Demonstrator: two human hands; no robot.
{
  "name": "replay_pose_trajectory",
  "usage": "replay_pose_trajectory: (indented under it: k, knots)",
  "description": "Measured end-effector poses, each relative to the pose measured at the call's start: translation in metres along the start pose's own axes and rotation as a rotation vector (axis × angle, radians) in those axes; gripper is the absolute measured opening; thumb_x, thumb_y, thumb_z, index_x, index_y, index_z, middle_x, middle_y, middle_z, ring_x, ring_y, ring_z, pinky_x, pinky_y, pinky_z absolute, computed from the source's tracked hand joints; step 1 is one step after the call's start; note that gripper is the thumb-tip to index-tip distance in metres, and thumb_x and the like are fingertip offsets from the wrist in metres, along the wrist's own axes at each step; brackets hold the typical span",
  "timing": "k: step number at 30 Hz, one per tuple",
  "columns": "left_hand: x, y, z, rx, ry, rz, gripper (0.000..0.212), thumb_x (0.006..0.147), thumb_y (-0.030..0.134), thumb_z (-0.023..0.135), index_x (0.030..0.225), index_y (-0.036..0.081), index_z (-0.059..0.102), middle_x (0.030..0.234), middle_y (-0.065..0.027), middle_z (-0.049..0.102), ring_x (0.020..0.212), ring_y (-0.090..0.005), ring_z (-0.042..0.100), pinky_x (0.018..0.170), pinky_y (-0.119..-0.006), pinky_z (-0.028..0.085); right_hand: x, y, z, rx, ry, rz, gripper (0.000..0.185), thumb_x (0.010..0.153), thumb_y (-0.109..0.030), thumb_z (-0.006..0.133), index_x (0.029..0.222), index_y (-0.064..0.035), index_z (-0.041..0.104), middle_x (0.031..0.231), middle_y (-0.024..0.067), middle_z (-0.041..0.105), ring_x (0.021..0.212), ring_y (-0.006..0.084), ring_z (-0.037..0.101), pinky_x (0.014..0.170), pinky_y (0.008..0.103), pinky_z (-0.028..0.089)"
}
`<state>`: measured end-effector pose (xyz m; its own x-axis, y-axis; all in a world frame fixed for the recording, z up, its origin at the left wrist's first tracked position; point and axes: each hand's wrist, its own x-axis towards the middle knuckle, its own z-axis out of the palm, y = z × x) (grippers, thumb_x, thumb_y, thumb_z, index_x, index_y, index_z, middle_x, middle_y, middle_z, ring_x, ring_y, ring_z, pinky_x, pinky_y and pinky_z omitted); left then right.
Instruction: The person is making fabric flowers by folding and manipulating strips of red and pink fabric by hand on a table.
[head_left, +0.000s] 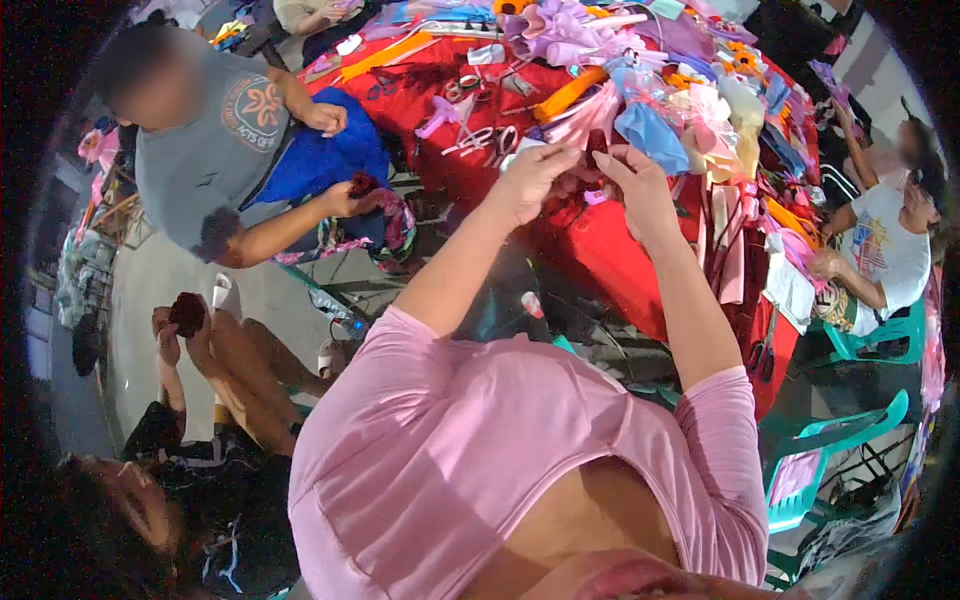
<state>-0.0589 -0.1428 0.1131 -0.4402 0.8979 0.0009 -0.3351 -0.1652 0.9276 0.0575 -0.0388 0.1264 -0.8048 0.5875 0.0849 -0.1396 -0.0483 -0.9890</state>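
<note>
Both my hands are raised close together over the near edge of a table covered with red cloth (480, 180). A small dark red piece (596, 144), which looks like fabric or a petal, stands between my fingertips. My right hand (634, 176) pinches it with thumb and fingers. My left hand (532, 180) has its thumb and fingertips together just left of it; whether they grip the piece too, I cannot tell. Beyond my hands lie pink wrapping sheets (592, 116) and a blue wrapped bundle (652, 135).
Scissors (455, 90), white wire-like loops (472, 141) and orange rolls (570, 96) lie on the cloth. A person in a grey shirt (210, 127) sits left; another at lower left holds a dark red flower (187, 313). People sit at the right by green plastic chairs (806, 480).
</note>
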Motion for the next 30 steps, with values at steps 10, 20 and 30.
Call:
replay_pose_trajectory:
  k: [10, 20, 30]
  knots:
    - [0.01, 0.005, -0.005, -0.297, -0.208, -0.062, 0.027, 0.081, 0.025, 0.05, 0.097, 0.004, 0.053, 0.08, -0.0066, 0.059, 0.069, -0.0187, 0.057, 0.062, -0.03, 0.047, 0.001, 0.011, -0.004, 0.926, -0.402, 0.372, 0.012, 0.078, -0.014, 0.054, 0.09, -0.0119, 0.052, 0.065, 0.0032, 0.049, 0.053, 0.0119, 0.042, 0.056, 0.0292, 0.038]
    - [0.025, -0.009, -0.023, -0.294, -0.096, -0.035, 0.022, 0.077, 0.027, 0.055, 0.088, 0.008, 0.056, 0.077, -0.0043, 0.058, 0.066, -0.0157, 0.055, 0.056, -0.03, 0.045, 0.001, 0.018, -0.002, 0.655, -0.122, 0.258, 0.023, 0.077, -0.01, 0.054, 0.099, -0.0045, 0.051, 0.067, 0.0038, 0.051, 0.055, 0.0116, 0.045, 0.054, 0.0242, 0.039]
    - [0.038, -0.055, 0.017, 0.009, 0.114, -0.071, 0.02, 0.074, 0.02, 0.061, 0.085, 0.004, 0.057, 0.077, -0.0008, 0.055, 0.067, -0.01, 0.051, 0.062, -0.023, 0.042, -0.019, 0.063, -0.013, -0.337, 0.293, -0.287, 0.028, 0.07, -0.004, 0.06, 0.096, 0.0001, 0.05, 0.074, 0.0042, 0.056, 0.062, 0.0082, 0.05, 0.057, 0.0225, 0.042]
